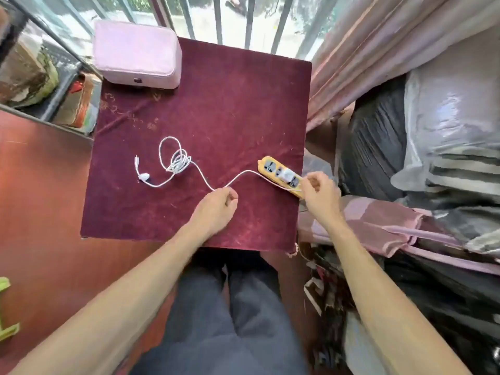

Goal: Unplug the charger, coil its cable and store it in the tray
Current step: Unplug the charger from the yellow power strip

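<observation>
**Charger plugged in, both hands on its cable**

Square counter (230, 109) draped in maroon cloth, taken here as landmark. At its far left corner: closed pink case (136, 51). Along its right edge: yellow power strip (273, 169), set at a slant. Plugged into strip's middle socket: white charger (287, 175). Across counter's middle: white cable (205, 181), loosely looped and partly bundled toward left. Near counter's front middle: left hand (216, 205), pinching cable. At counter's right edge, beside strip: right hand (319, 192), fingers curled, pinching cable end close to charger.
</observation>
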